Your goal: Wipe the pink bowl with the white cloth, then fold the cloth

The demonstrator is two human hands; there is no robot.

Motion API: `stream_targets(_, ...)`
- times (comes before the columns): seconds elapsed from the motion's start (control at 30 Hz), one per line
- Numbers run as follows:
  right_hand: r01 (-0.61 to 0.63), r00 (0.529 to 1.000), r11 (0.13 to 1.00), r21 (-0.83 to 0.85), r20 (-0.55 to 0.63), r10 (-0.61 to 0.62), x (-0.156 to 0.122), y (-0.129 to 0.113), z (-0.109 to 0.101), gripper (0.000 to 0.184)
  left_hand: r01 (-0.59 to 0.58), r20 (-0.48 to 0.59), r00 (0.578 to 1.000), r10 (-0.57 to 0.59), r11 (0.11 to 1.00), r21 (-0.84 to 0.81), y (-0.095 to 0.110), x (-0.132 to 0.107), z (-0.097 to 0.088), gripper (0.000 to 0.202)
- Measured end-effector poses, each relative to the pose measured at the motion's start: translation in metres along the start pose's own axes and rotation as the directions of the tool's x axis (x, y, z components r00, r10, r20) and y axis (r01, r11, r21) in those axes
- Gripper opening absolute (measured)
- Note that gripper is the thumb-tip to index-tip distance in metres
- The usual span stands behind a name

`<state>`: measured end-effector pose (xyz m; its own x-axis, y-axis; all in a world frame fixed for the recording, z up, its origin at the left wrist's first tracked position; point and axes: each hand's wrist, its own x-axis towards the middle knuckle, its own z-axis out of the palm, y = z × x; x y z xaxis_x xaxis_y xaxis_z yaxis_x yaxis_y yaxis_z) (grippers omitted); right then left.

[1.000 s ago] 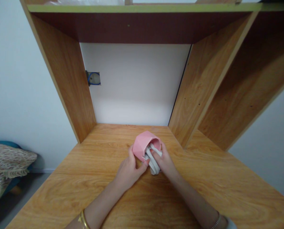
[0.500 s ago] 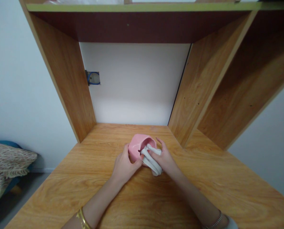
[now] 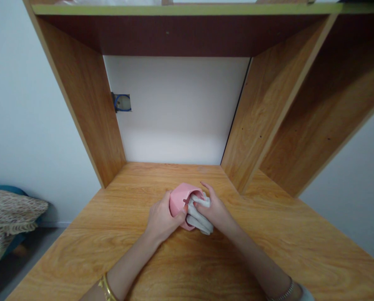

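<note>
A pink faceted pot (image 3: 180,196) is tilted on its side over the desk, its opening turned to the right. Around its left side and rim my left hand (image 3: 162,215) is closed, the thumb near a small notch in the rim. My right hand (image 3: 216,211) pinches a whitish cloth (image 3: 199,219) at the pot's mouth. Part of this cloth is inside the opening, and the rest hangs out below it. The inside of the pot is mostly hidden by the cloth and fingers.
The wooden desk (image 3: 127,251) runs beneath my hands. Behind stand wooden shelf panels (image 3: 80,96) and a white back panel (image 3: 180,108) with a socket cutout (image 3: 123,103). A patterned blanket (image 3: 11,209) lies over something blue at the left.
The pot has dipped slightly toward me and turned a little in my left hand. My right hand has shifted slightly left with the cloth.
</note>
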<state>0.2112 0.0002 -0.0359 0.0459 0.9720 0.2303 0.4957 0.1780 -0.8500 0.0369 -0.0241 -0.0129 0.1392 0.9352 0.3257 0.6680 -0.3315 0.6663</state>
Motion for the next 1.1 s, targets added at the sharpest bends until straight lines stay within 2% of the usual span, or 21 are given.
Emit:
stream_targets(0.13, 0.026, 1.000, 0.999, 0.046, 0.003, -0.026, -0.002, -0.001, 0.000, 0.062, -0.004, 0.004, 1.000, 0.004, 1.000, 0.000, -0.001, 0.000, 0.001, 0.043)
stream_targets(0.37, -0.004, 0.996, 0.977, 0.215, -0.090, 0.024, 0.000, 0.001, 0.003, 0.065, 0.034, -0.013, 0.999, -0.035, 0.994, -0.105, -0.004, 0.001, 0.005, 0.061)
stream_targets(0.47, -0.025, 0.993, 0.943, 0.330, -0.102, 0.062, 0.002, 0.004, 0.006, 0.063, 0.024, 0.021, 1.000, -0.021, 0.985, -0.168, -0.004, 0.000, 0.009, 0.070)
stream_targets(0.6, -0.024, 0.991, 0.920, 0.391, -0.109, 0.072, 0.002, 0.001, 0.008, 0.060, 0.019, 0.082, 0.997, 0.003, 0.964, -0.265, -0.001, -0.003, 0.014, 0.081)
stream_targets(0.7, -0.035, 0.991, 0.918, 0.394, -0.102, 0.081, 0.002, -0.002, 0.009, 0.057, 0.021, 0.082, 0.997, 0.001, 0.961, -0.275, 0.000, -0.005, 0.014, 0.088)
stream_targets(0.8, -0.041, 0.996, 0.920, 0.390, -0.061, 0.071, 0.002, -0.002, 0.010, 0.053, 0.040, 0.067, 0.997, -0.023, 0.965, -0.260, 0.000, -0.003, 0.014, 0.083)
stream_targets(0.9, -0.056, 0.997, 0.928, 0.370, -0.033, 0.073, 0.004, -0.001, 0.009, 0.057, 0.041, 0.009, 0.999, -0.040, 0.969, -0.244, -0.001, -0.002, 0.013, 0.076)
stream_targets(1.0, -0.054, 0.995, 0.959, 0.278, -0.067, 0.076, 0.005, 0.001, 0.007, 0.066, 0.030, -0.036, 0.999, -0.039, 0.972, -0.232, -0.002, -0.001, 0.012, 0.072)
stream_targets(1.1, -0.068, 0.995, 0.987, 0.146, -0.057, 0.077, 0.004, -0.001, 0.001, 0.073, 0.029, -0.016, 0.999, -0.032, 0.980, -0.196, -0.001, -0.002, 0.009, 0.071)
